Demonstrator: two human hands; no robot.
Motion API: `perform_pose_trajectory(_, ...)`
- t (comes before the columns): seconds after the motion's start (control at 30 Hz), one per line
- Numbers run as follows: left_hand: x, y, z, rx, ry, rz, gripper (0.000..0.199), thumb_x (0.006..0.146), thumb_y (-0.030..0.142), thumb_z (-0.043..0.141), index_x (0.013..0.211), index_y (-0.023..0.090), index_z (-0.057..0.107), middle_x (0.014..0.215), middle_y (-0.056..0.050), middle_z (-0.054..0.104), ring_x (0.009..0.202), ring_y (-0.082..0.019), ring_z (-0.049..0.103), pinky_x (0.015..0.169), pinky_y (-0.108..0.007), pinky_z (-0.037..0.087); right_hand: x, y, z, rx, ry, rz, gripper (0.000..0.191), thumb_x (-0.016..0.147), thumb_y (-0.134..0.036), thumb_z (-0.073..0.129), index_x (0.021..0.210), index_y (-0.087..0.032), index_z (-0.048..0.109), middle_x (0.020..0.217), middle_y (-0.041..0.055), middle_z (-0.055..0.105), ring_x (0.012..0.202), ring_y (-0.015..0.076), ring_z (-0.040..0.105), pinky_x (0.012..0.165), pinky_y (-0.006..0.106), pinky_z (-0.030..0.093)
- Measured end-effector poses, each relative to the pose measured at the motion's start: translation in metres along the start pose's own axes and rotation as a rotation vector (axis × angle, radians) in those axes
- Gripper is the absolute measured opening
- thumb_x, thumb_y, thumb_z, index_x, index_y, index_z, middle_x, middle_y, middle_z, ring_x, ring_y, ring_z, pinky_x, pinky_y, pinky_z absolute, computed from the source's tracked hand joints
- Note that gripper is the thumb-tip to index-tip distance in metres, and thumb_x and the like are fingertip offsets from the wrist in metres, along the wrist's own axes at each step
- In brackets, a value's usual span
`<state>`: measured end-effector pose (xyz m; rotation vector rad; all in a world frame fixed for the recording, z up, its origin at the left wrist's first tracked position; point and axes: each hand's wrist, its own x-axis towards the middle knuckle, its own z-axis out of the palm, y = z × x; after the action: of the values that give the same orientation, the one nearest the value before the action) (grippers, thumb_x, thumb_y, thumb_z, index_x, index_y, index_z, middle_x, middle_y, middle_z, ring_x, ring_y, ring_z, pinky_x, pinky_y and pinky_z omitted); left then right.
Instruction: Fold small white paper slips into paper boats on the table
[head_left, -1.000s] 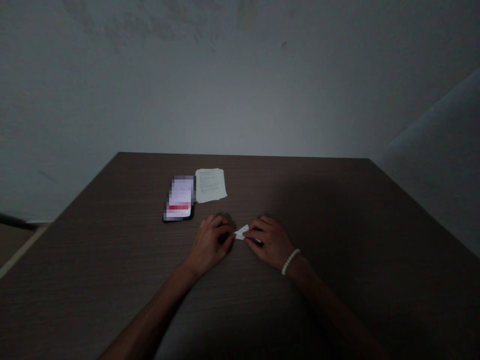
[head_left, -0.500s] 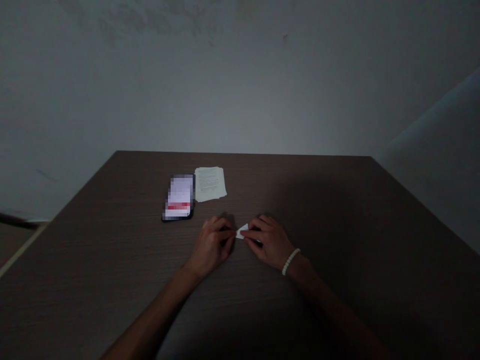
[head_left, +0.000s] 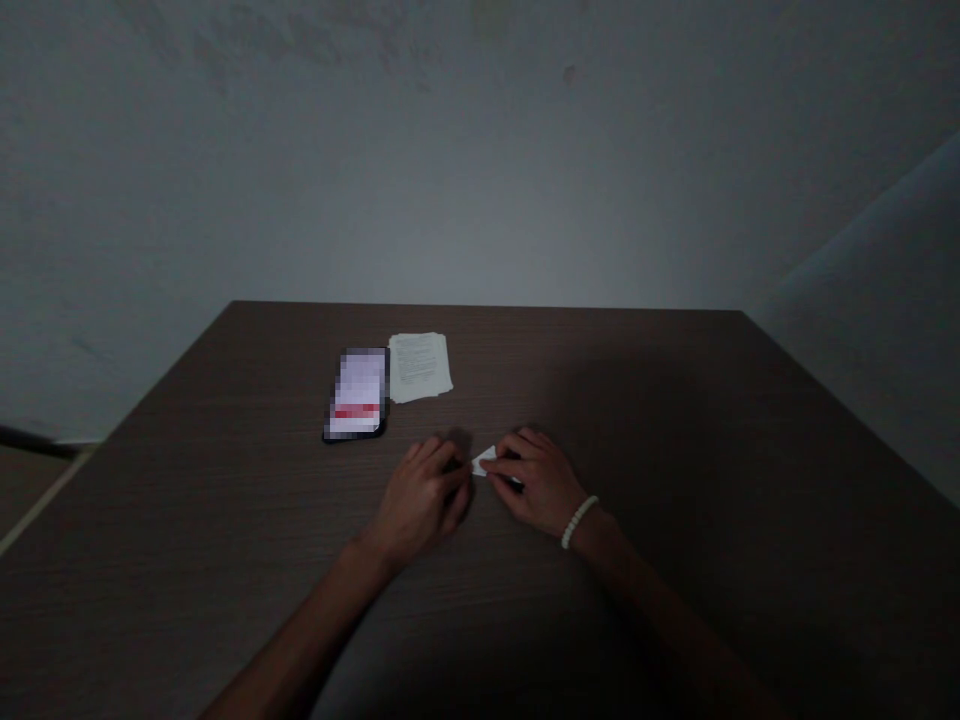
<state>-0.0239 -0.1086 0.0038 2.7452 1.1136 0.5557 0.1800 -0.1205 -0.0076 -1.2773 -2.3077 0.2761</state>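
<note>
A small folded piece of white paper (head_left: 484, 461) lies low over the table between my two hands, its visible part coming to a slanted, triangular shape. My right hand (head_left: 541, 482) pinches its right side between thumb and fingers, covering that end. At the paper's left tip, the fingers of my left hand (head_left: 421, 492) are closed, with the index fingertip against the paper. A pale beaded bracelet (head_left: 579, 522) circles my right wrist.
A stack of square printed paper sheets (head_left: 420, 366) rests on the dark wooden table (head_left: 225, 500), beyond my left hand. Left of the stack lies a phone (head_left: 358, 394) with its screen lit and blurred. Behind the table's far edge rises a grey wall (head_left: 480, 180).
My left hand has shifted slightly, its wrist lower and its fingers more curled at the paper's left tip. The right hand and the paper stay nearly where they were.
</note>
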Motion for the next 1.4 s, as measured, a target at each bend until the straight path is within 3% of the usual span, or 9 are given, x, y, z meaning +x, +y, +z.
perform_pose_trajectory(0.27,-0.023,0.003,0.000,0.023,-0.020,-0.038,0.029,0.093,0.021,0.046,0.116,0.020,0.064,0.101,-0.010,0.055,0.093,-0.024,0.049,0.077,-0.039,0.042,0.001,-0.002,-0.001,0.013,0.003,0.022,0.016,0.090,-0.025,0.058,0.096,-0.026,0.073,0.086,0.0030,0.060,0.085,0.0190,0.048,0.078,0.035,0.038)
perform_pose_trajectory(0.47,-0.023,0.000,0.000,-0.086,0.054,-0.059,0.024,0.093,0.021,0.048,0.107,0.020,0.067,0.099,-0.008,0.058,0.092,-0.023,0.050,0.077,-0.038,0.043,0.001,-0.002,-0.001,0.009,0.013,0.029,0.016,0.090,-0.024,0.057,0.095,-0.025,0.073,0.085,0.0028,0.061,0.085,0.0186,0.048,0.078,0.035,0.038)
perform_pose_trajectory(0.6,-0.019,-0.002,0.001,-0.122,0.116,-0.165,0.020,0.091,0.023,0.051,0.102,0.016,0.066,0.096,-0.008,0.059,0.089,-0.023,0.052,0.078,-0.039,0.045,0.001,-0.002,0.000,0.012,0.018,0.012,0.016,0.090,-0.023,0.058,0.095,-0.024,0.073,0.086,0.0035,0.061,0.085,0.0187,0.048,0.077,0.034,0.037)
perform_pose_trajectory(0.73,-0.017,-0.002,0.004,-0.093,0.087,-0.158,0.025,0.090,0.023,0.052,0.109,0.019,0.066,0.102,-0.009,0.058,0.093,-0.024,0.051,0.080,-0.041,0.045,0.001,-0.001,0.000,0.017,0.017,0.009,0.015,0.089,-0.022,0.059,0.096,-0.025,0.072,0.086,0.0034,0.060,0.085,0.0186,0.048,0.076,0.034,0.038)
perform_pose_trajectory(1.17,-0.018,0.001,0.003,-0.011,0.038,-0.073,0.023,0.092,0.021,0.049,0.103,0.019,0.069,0.097,-0.008,0.059,0.093,-0.024,0.050,0.076,-0.040,0.043,0.001,-0.006,-0.001,-0.001,0.010,0.051,0.016,0.090,-0.023,0.059,0.097,-0.025,0.072,0.088,0.0033,0.060,0.087,0.0191,0.048,0.078,0.035,0.038)
perform_pose_trajectory(1.4,-0.017,-0.002,0.008,-0.099,0.118,-0.147,0.018,0.089,0.022,0.055,0.098,0.016,0.068,0.098,-0.008,0.060,0.092,-0.024,0.050,0.079,-0.039,0.045,0.000,-0.005,0.001,0.021,0.013,0.045,0.016,0.089,-0.022,0.059,0.098,-0.025,0.072,0.088,0.0034,0.060,0.087,0.0193,0.048,0.078,0.035,0.039)
